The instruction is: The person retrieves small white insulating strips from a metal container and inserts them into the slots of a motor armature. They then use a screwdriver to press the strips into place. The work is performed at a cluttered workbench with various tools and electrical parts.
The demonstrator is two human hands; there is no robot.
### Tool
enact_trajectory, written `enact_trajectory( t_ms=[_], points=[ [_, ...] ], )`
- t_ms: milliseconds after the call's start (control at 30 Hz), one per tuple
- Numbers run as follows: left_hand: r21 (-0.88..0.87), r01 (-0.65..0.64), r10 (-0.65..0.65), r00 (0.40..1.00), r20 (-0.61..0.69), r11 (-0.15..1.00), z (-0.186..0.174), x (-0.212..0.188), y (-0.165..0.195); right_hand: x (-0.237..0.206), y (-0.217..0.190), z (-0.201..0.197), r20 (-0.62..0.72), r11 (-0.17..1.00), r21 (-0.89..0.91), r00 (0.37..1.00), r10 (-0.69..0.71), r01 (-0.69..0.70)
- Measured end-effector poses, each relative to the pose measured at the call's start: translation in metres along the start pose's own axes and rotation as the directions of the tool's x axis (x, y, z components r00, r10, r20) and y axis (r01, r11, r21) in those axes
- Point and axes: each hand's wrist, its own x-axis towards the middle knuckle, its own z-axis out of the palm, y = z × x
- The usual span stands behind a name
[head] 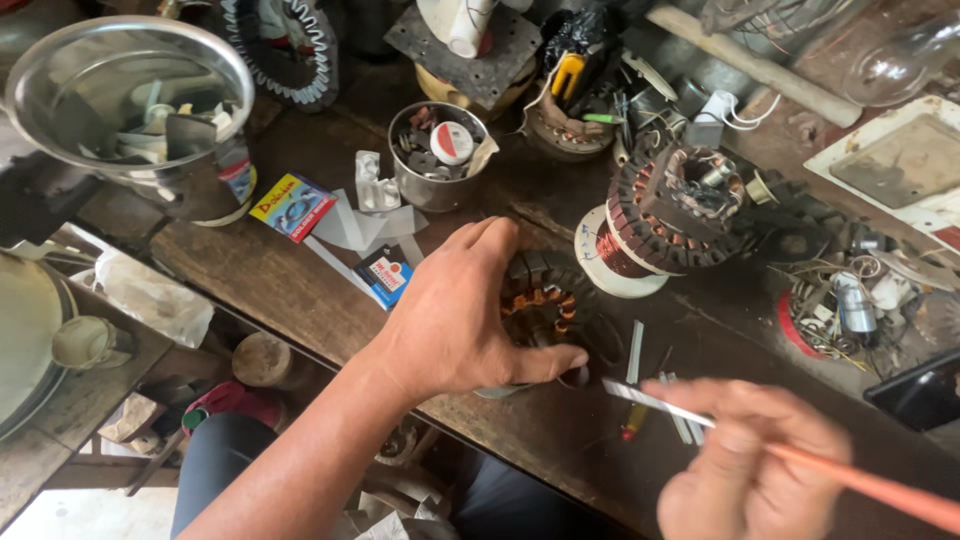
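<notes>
My left hand (455, 315) grips a round motor stator (545, 300) with dark laminations and copper windings, which rests on the dark wooden workbench (300, 290). My fingers curl over its left rim and my thumb lies along its near side. My right hand (755, 460) is at the lower right, blurred, holding a thin orange rod (880, 488) together with a narrow white strip (650, 402) that points toward the stator.
A second wound stator (680, 205) sits on a spool of copper wire (610, 260) behind. A small metal tin (438, 155) of parts, a large steel bowl (130, 95), small packets (290, 205), loose white strips (635, 350) and a pile of scrap parts (850, 300) crowd the bench.
</notes>
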Motion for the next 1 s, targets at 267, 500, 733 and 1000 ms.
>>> enact_trajectory(
  t_ms=[267, 500, 733, 1000],
  points=[
    [0.059, -0.156, 0.157, 0.988, -0.008, 0.986, 0.004, -0.009, 0.009, -0.033, 0.022, -0.106, -0.263, 0.699, -0.552, 0.890, 0.373, -0.455],
    [0.074, -0.188, 0.186, 0.982, 0.025, 0.979, -0.003, -0.013, 0.013, -0.049, 0.020, -0.179, -0.393, -0.211, -0.916, 0.657, 0.643, -0.341],
    [0.007, -0.218, 0.218, 0.976, -0.018, 0.976, -0.005, -0.015, 0.017, -0.056, 0.023, -0.192, -0.371, -0.253, -0.929, 0.668, 0.645, -0.271],
    [0.155, -0.076, 0.078, 0.997, -0.005, 0.985, -0.001, -0.024, 0.005, -0.064, -0.018, -0.195, -0.285, 0.106, -0.920, 0.828, 0.484, -0.378]
  ],
)
